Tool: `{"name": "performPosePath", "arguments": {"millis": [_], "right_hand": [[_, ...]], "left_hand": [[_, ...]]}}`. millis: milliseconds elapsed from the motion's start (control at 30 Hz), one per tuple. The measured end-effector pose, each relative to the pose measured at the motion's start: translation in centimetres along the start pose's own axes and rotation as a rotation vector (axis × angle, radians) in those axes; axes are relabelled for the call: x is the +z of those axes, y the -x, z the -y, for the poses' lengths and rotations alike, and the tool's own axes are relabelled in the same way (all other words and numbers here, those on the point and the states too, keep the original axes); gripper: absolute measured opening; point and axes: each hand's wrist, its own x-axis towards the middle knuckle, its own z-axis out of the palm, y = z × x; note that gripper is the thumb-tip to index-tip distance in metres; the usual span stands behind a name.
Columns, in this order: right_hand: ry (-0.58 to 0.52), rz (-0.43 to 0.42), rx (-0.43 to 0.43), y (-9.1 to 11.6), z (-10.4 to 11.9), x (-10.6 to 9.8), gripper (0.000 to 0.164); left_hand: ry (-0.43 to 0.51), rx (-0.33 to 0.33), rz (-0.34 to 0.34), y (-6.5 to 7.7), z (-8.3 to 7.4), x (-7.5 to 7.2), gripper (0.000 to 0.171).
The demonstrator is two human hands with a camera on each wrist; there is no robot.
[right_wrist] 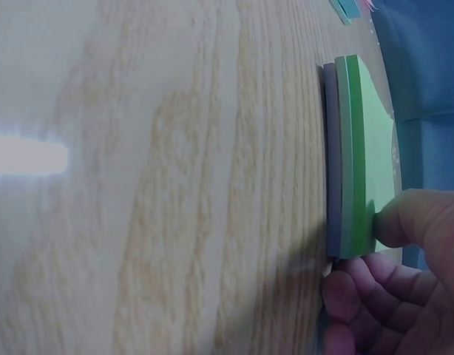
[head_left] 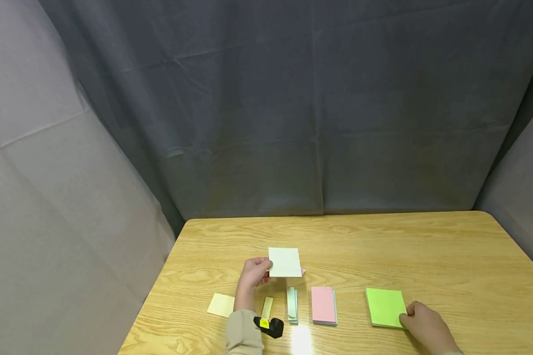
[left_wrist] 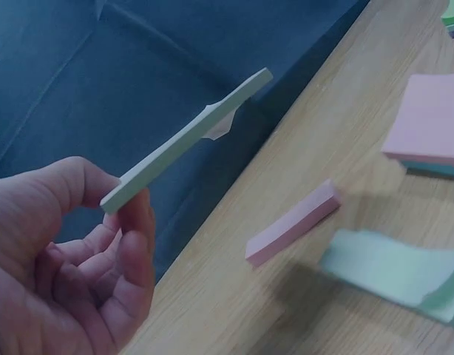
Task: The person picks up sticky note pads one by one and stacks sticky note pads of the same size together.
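Observation:
Held up above the table in the head view is a pale square sticky-note pad [head_left: 285, 262], its edge pinched between the thumb and fingers of my left hand [head_left: 254, 272]. Seen edge-on in the left wrist view, the pad [left_wrist: 186, 144] looks pale green, with a small pale flap sticking out from its underside. At the right, my right hand [head_left: 428, 328] pinches the near right corner of a stack of square sticky-note pads [head_left: 385, 306], bright green on top. The right wrist view shows paler green and purple-grey layers below in this stack [right_wrist: 353, 155], the thumb on top.
Between the hands lie a pink pad [head_left: 323, 304] on a bluish one and narrow pale green strips [head_left: 291, 305]. A narrow pink pad [left_wrist: 293, 225] sits behind them. Near the left forearm are a yellow note [head_left: 221, 304] and a narrow yellow pad [head_left: 267, 306]. A dark curtain [head_left: 315, 108] hangs behind the table.

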Motion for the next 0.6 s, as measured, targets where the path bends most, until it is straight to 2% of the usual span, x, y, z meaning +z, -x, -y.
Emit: {"name": "performPosePath", "arguments": {"millis": [333, 600], "right_hand": [[-0.009, 0.014, 0.000, 0.1, -0.1, 0.0, 0.014], [0.000, 0.024, -0.005, 0.1, -0.2, -0.1, 0.017]], "left_hand": [[0.006, 0.008, 0.033, 0.3, -0.5, 2.1, 0.036], [0.009, 0.012, 0.051, 0.6, -0.7, 3.3, 0.036]]}}
